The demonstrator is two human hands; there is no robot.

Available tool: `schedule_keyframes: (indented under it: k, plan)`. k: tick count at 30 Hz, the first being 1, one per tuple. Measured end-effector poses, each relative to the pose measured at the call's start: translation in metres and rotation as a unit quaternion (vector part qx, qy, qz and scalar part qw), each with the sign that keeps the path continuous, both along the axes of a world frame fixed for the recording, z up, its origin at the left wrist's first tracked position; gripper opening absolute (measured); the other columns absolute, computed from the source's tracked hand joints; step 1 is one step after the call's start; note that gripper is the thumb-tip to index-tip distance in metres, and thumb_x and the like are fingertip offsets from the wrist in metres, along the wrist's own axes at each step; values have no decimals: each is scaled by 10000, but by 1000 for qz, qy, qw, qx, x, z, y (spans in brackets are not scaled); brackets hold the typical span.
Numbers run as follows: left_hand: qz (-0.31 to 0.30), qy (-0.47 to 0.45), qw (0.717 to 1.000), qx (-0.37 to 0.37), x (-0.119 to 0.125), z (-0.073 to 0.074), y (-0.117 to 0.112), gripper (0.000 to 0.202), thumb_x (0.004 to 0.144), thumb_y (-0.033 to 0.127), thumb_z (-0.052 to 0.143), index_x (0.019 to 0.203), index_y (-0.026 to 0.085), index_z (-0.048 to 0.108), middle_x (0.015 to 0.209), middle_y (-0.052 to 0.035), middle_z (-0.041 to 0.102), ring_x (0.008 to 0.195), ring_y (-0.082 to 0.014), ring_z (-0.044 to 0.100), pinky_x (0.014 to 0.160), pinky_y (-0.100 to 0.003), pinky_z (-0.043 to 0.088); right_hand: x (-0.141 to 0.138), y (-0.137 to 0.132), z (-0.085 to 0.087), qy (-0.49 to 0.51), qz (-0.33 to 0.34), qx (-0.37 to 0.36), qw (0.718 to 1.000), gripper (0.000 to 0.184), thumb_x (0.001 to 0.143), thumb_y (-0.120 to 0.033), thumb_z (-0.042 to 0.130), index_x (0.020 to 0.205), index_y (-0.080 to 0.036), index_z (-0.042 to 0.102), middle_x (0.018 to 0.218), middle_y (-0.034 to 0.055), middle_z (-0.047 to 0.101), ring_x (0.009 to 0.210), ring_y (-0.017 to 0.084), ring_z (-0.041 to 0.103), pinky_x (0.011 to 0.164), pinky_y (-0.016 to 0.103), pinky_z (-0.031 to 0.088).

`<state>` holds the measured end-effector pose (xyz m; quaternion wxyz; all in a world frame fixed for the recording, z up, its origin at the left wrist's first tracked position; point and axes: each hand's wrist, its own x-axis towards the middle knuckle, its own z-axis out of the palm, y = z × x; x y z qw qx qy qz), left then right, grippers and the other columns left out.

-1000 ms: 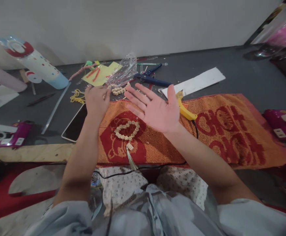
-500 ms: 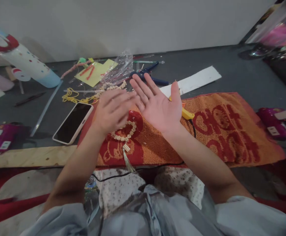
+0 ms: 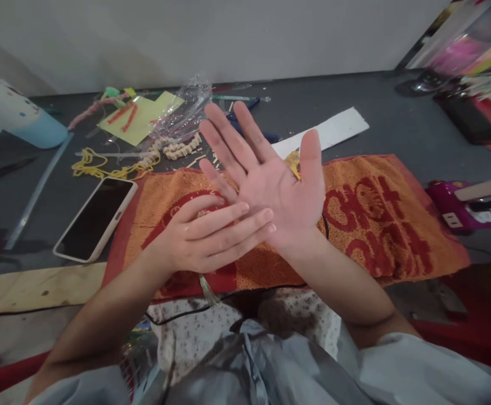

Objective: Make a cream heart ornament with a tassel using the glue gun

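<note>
My right hand [image 3: 285, 194] is held palm up with fingers spread, and nothing lies in it. Across its heel rest the fingertips of my left hand [image 3: 214, 236], whose fingers are stretched out and also hold nothing. Both hands hover over an orange and red towel [image 3: 355, 219]. A pale tassel [image 3: 207, 289] shows below my left hand; the beaded loop it hangs from is hidden behind that hand. Behind my right hand, a bit of a yellow tool [image 3: 293, 163] peeks out.
A phone [image 3: 95, 219] lies left of the towel, near yellow cord [image 3: 97, 163] and pale bead strands [image 3: 181, 147]. Further back are yellow paper [image 3: 138, 124], clear plastic wrap [image 3: 186, 107] and a white strip [image 3: 333, 132]. A purple power socket [image 3: 456, 208] sits at right, a dotted bottle [image 3: 17, 112] at left.
My left hand has moved right and down, from beside my right hand onto its palm heel, now covering the beaded loop. The view has shifted slightly to the right.
</note>
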<state>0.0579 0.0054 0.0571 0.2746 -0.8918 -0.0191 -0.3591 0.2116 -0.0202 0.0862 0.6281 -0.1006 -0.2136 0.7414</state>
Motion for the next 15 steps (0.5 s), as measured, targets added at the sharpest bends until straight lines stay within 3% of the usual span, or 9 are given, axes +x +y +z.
schedule_keyframes:
  k: [5,8,10,13,15]
  plan:
    - [-39,10,998,-51,-4,0,0,250,895,187,614,1060,364,677,989,142,762,741,-76,703,807,-219,567,0,-5,5,-15,6,-13,1000,740,846,-751,95,1482,-436,304,1468,-78,502,1436,147,356,1192,457,302]
    - [-28,29,996,-85,-9,0,1,302,913,213,583,1120,424,646,956,159,762,717,-79,699,779,-216,565,0,-6,5,-13,1,10,1000,751,879,-717,65,1489,-358,318,1509,-25,459,1418,148,385,1182,437,314]
    - [-30,28,997,-66,-11,2,2,282,912,240,580,1105,432,654,960,155,761,741,-91,701,769,-229,570,0,-6,4,-15,-5,27,1000,759,897,-699,47,1492,-312,314,1520,7,444,1417,153,389,1177,439,316]
    - [-56,15,998,-2,-12,2,6,212,871,230,623,1026,347,708,1039,99,759,849,-115,700,817,-252,566,1,-5,1,-36,-13,36,999,744,902,-708,70,1495,-318,291,1531,3,427,1433,163,367,1171,451,325]
    - [-55,-29,996,-65,-11,0,8,225,824,184,663,1029,255,723,1089,23,754,954,-144,697,901,-264,545,1,-4,-1,-44,-14,46,998,750,915,-697,110,1515,-270,245,1562,26,381,1429,165,375,1172,419,335]
